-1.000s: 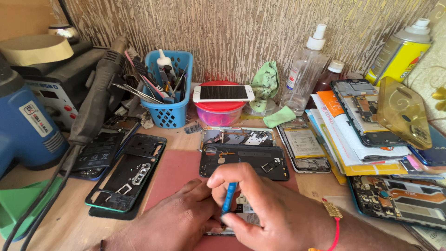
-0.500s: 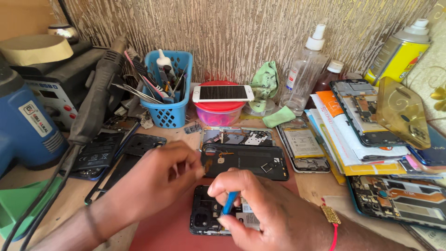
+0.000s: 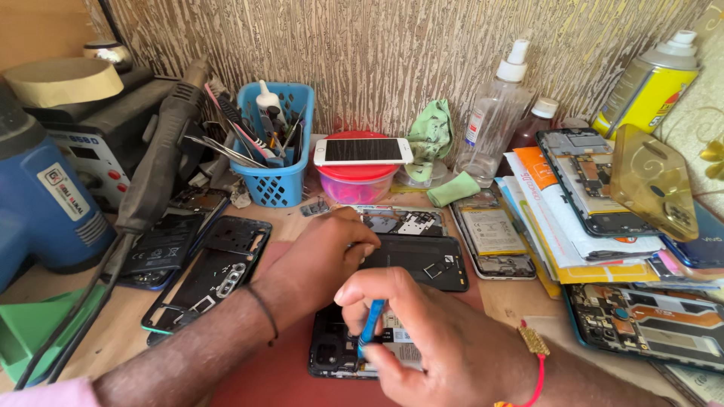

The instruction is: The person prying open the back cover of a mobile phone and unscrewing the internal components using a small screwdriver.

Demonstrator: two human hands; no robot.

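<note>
Since half a second ago the left hand has slid right, up to the black back cover, fingers curled, what they pinch hidden. The right hand grips a blue tool, tip down on the opened phone lying directly beneath it on the surface.

A: What sort of place is shown?

B: A phone repair workshop. On the bench: opened phones at 9 o'clock, a hot-air rework station at 10 o'clock, a blue tool basket at 11 o'clock, and bare circuit boards at 3 o'clock.

A: And supplies?

B: A spray bottle and an aerosol can at 1 o'clock.
</note>
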